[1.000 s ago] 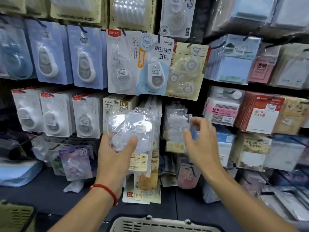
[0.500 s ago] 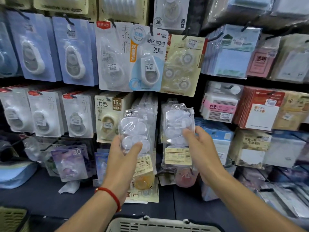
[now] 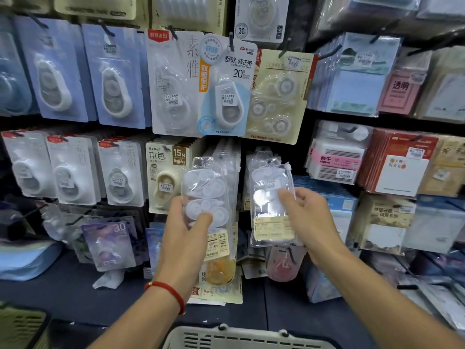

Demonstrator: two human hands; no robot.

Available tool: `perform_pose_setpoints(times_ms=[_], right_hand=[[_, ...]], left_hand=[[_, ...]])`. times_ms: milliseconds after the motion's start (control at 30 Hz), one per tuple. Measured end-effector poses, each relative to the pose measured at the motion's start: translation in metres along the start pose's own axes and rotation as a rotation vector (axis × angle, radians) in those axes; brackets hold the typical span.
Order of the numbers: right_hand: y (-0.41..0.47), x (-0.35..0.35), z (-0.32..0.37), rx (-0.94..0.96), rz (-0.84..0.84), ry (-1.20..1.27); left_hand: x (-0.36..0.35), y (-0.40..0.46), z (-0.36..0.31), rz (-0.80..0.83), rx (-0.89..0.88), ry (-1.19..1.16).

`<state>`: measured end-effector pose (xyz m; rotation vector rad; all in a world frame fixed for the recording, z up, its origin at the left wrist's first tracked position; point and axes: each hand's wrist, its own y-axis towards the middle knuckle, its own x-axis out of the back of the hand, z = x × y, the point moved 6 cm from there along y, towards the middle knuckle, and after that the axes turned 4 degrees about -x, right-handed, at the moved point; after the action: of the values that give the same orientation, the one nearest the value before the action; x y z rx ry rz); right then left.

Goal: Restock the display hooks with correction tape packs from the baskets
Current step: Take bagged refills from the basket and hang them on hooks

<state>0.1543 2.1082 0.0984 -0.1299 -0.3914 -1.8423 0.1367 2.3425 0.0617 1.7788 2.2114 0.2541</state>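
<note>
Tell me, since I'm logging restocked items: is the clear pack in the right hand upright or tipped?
Upright. The clear pack has its hang hole on top and label at the bottom, pinched by the right hand.

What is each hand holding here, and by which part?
Left hand grips a clear correction tape pack around its middle; right hand holds another clear pack at its right edge.

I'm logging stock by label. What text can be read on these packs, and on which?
"20" and "CORRECTION TAPE": blue-white pack
"15M": beige pack
"30": purple pack
"30" in a circle: top pack
"透明": pink pack
Price stickers and the labels on the clear packs in the left hand and right hand: too small to read.
</note>
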Motion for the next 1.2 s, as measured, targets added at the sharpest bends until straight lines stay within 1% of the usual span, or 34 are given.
perform_pose_setpoints(times_ms=[67, 100, 133, 167, 233, 267, 300, 333, 400, 467, 533, 700, 800, 933, 1200], right_hand=[[-0.007, 0.004, 0.010, 0.159, -0.110, -0.402], [-0.012, 0.004, 0.016, 0.259, -0.156, -0.522], [-0.015, 0.000, 0.017, 0.305, -0.131, -0.537], [-0.019, -0.006, 0.018, 0.297, -0.048, -0.473], [-0.025, -0.023, 0.008, 0.147, 0.197, -0.223], [-0.027, -0.030, 0.005, 0.105, 0.274, -0.107], [-0.029, -0.034, 0.004, 0.093, 0.294, -0.015], [-0.029, -0.034, 0.002, 0.074, 0.272, 0.049], [-0.024, -0.031, -0.002, 0.015, 0.174, 0.138], [-0.014, -0.021, -0.005, -0.006, 0.054, 0.130], [-0.006, -0.012, -0.005, -0.040, -0.006, 0.122], [0.002, -0.007, -0.004, -0.161, 0.063, 0.212], [0.001, -0.007, -0.003, -0.162, 0.071, 0.206], [0.002, -0.008, 0.001, -0.130, 0.034, 0.212], [0.002, -0.006, -0.004, -0.136, -0.040, 0.192]], left_hand=[[-0.003, -0.001, -0.001, 0.028, -0.018, 0.020], [-0.004, -0.001, -0.001, 0.038, -0.024, 0.028], [-0.007, -0.001, 0.000, 0.051, -0.026, 0.029], [-0.011, -0.002, 0.001, 0.074, -0.023, 0.022], [-0.022, -0.005, 0.003, 0.140, 0.003, -0.029], [-0.028, -0.006, 0.004, 0.170, 0.018, -0.049], [-0.033, -0.007, 0.005, 0.195, 0.028, -0.045], [-0.036, -0.009, 0.006, 0.215, 0.032, -0.022], [-0.040, -0.009, 0.008, 0.246, 0.028, 0.048], [-0.043, -0.009, 0.010, 0.279, 0.044, 0.088], [-0.043, -0.008, 0.012, 0.302, 0.062, 0.056], [-0.037, -0.004, 0.012, 0.309, 0.001, 0.091], [-0.036, -0.002, 0.008, 0.285, -0.029, 0.091], [-0.036, -0.001, 0.004, 0.274, -0.062, 0.106], [-0.041, -0.002, 0.003, 0.335, -0.104, 0.060]])
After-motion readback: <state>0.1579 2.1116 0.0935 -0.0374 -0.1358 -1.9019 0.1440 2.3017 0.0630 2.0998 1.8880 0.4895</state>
